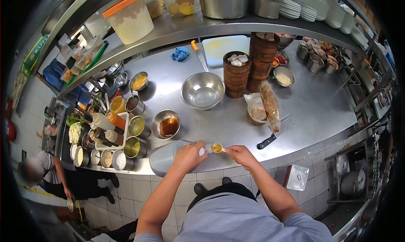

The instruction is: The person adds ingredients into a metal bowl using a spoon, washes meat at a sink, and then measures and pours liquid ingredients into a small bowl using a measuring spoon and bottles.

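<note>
My left hand (190,157) is closed around the neck end of a large translucent plastic jug (162,158), which lies tilted over the table's front edge with its mouth to the right. Right at that mouth is a small measuring spoon (217,148) with yellowish liquid in it. My right hand (240,155) pinches the spoon's short handle. Beyond the jug stands a steel bowl (156,123) with dark brown sauce (169,127) inside. A larger steel bowl (203,91) sits farther back.
Sauce bottles in a white bin (125,137) and several steel pots (135,147) crowd the left. Bamboo steamers (236,78), bagged bread-like loaves (270,106) and a black-handled knife (266,141) lie right. A shelf (177,32) overhangs the back. A co-worker (55,170) stands at left.
</note>
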Tool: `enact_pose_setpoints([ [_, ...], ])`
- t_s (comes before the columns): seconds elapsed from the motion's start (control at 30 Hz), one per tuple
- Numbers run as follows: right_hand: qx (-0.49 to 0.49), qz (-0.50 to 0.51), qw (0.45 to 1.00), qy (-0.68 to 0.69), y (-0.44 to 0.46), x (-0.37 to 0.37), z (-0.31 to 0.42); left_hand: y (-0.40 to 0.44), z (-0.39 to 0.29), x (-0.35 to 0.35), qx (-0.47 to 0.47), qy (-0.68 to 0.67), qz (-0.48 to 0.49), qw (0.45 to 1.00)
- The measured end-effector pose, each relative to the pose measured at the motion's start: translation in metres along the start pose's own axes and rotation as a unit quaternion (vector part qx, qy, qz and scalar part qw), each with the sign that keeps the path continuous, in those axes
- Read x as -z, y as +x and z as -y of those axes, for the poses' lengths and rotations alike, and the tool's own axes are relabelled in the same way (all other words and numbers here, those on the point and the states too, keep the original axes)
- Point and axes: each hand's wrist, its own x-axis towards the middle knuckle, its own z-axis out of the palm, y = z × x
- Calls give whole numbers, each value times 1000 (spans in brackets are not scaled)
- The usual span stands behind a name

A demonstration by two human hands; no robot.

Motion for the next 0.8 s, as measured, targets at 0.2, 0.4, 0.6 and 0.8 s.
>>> enact_pose_setpoints([
  [0.2, -5, 6, 1000, 10, -1, 1, 2, 1, 0, -1, 5, 6, 11, 1000],
  [0.4, -1, 7, 1000, 11, -1, 0, 2, 0, -1, 0, 5, 4, 8, 1000],
  [0.6, -13, 10, 1000, 22, -2, 2, 2, 1, 0, -2, -2, 2, 5, 1000],
  [0.8, -15, 15, 999, 32, 1, 3, -2, 1, 1, -2, -6, 3, 5, 1000],
])
